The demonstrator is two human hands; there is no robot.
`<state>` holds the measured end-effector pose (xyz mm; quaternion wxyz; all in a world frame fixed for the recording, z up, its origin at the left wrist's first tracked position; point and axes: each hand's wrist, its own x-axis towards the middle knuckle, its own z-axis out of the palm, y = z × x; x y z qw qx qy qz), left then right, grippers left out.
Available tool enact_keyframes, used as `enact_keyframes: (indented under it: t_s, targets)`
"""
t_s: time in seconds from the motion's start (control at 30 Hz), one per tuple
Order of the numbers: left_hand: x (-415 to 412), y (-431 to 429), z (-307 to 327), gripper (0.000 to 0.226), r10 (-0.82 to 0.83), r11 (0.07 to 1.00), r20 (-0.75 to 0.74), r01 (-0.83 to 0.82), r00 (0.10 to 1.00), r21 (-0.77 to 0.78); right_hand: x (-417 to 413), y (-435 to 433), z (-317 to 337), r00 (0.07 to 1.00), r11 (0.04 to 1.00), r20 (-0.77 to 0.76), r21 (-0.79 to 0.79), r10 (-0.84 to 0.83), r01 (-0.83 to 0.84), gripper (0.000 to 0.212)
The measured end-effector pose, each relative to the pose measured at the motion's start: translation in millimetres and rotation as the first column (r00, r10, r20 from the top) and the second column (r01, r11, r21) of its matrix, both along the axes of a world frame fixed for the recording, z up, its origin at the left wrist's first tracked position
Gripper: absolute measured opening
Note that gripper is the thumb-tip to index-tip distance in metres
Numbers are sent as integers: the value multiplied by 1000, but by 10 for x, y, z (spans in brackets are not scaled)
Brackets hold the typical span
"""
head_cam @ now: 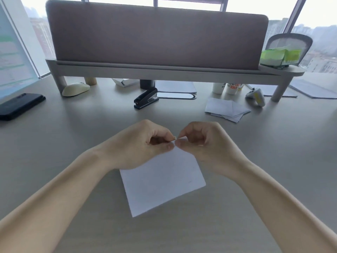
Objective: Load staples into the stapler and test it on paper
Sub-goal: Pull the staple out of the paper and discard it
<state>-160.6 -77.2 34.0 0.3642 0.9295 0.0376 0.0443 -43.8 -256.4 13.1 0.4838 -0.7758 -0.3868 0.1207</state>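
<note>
A white sheet of paper (162,181) lies tilted on the grey desk in front of me. My left hand (144,145) and my right hand (204,143) meet over its far corner, thumbs and forefingers pinched on that corner. A tiny pale bit shows between the fingertips; I cannot tell whether it is a staple. The black stapler (145,97) stands closed farther back at the centre, untouched, under the edge of the raised shelf.
A loose pile of folded white papers (226,109) lies back right. A black phone (20,105) sits at the left, a cream mouse (75,89) behind it. Cups (230,88), a game controller (256,96) and a shelf leg (278,93) stand at the back right.
</note>
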Motion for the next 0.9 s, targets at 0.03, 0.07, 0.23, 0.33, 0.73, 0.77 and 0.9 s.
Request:
enact_keyframes:
  t_s: [0.03, 0.07, 0.23, 0.33, 0.73, 0.77, 0.9]
  targets:
    - [-7, 32, -6, 16, 9, 1000, 1, -9, 1000, 15, 13, 40, -44, 1000, 1000, -15, 17, 10, -10, 17]
    - [-21, 69, -15, 16, 28, 999, 12, -28, 1000, 25, 26, 66, -83, 999, 999, -49, 42, 15, -13, 15]
    - [-95, 210, -110, 9, 96, 995, 78, -99, 992, 28, 48, 128, -282, 987, 982, -158, 189, 4, 26, 12]
    - [-100, 188, -191, 9, 118, 992, 144, -123, 982, 24, 14, 128, -323, 990, 978, -143, 207, 20, 10, 11]
    - [-32, 156, -366, 8, 111, 968, 413, -192, 904, 159, -1, 144, -404, 999, 955, -38, 297, 10, 1, 20]
    - [-30, 152, -369, 8, 115, 969, 414, -194, 903, 154, -6, 141, -409, 1000, 952, -28, 307, 8, 1, 21]
    - [-54, 136, -358, 9, 132, 972, 403, -197, 906, 125, -27, 138, -404, 1000, 944, -8, 328, -29, 30, 24]
